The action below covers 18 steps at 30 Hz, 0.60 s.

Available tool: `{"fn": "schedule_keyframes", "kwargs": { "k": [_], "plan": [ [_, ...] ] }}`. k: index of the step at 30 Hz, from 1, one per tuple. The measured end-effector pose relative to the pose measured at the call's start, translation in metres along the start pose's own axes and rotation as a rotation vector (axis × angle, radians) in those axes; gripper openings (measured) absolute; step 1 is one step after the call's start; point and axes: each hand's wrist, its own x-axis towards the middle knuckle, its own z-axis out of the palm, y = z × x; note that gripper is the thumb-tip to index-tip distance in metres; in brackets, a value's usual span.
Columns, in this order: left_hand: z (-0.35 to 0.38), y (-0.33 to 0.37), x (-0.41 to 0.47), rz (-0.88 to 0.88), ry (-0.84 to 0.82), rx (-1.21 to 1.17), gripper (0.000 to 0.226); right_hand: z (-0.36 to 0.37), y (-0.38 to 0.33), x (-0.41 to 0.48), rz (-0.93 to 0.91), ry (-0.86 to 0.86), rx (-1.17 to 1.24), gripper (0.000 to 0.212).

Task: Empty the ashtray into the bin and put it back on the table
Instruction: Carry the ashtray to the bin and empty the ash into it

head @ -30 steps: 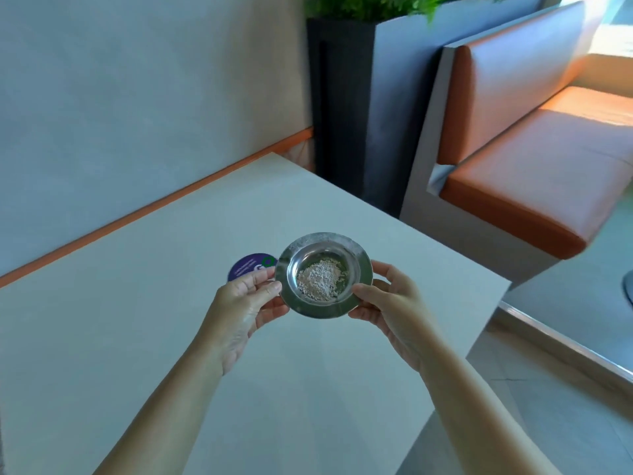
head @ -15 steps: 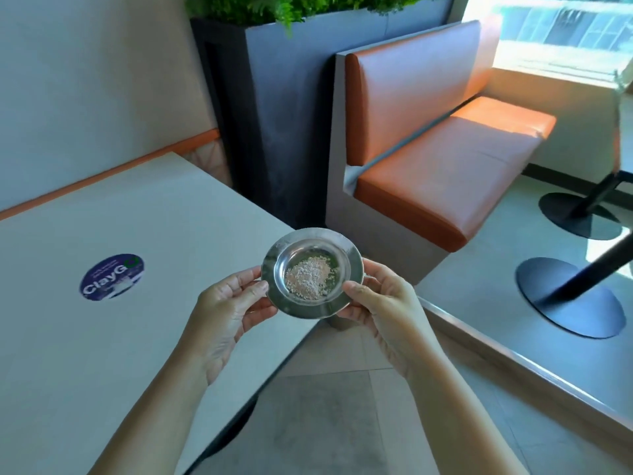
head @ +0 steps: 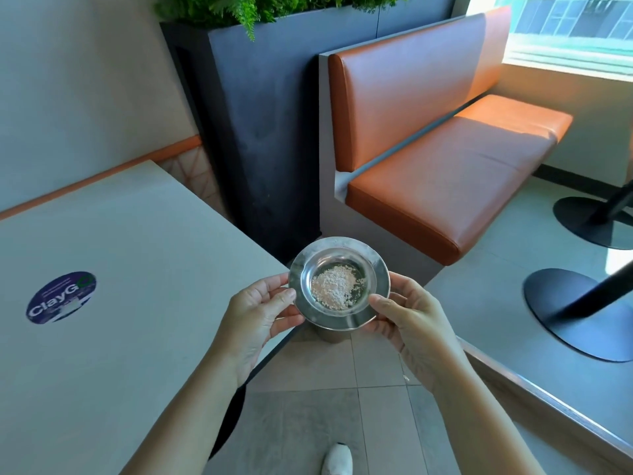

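Observation:
A round shiny metal ashtray (head: pixel 337 250) with a heap of pale ash in its bowl is held level in the air, just past the right corner of the table (head: pixel 137 252). My left hand (head: pixel 258 311) grips its left rim with thumb on top. On the opposite rim, my right hand (head: pixel 407 317) holds it the same way. The ashtray hangs over the tiled floor between the table and the bench. No bin is in view.
A round blue sticker (head: pixel 61 298) lies on the table. A dark tall planter (head: pixel 260 132) with green plants stands behind the corner. An orange padded bench (head: pixel 445 166) is to the right, black round table bases (head: pixel 579 313) beyond it. A white shoe (head: pixel 337 459) shows below.
The ashtray has been carried from above the tabletop to the right, off past the table's corner. My view has swung right, showing the bench and floor. Both hands kept their grip.

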Motion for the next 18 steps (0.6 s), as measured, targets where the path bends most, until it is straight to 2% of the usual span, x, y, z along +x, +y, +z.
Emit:
{"fn": "schedule_keyframes", "kwargs": {
  "k": [9,18],
  "plan": [
    [0.035,0.021,0.091,0.051,-0.015,0.042,0.023,-0.026,-0.031,0.095,-0.007,0.042,-0.033,0.024],
    [0.061,0.005,0.152,-0.016,0.049,0.084,0.023,-0.057,-0.030,0.165,0.102,0.061,-0.032,0.024]
  ]
}}
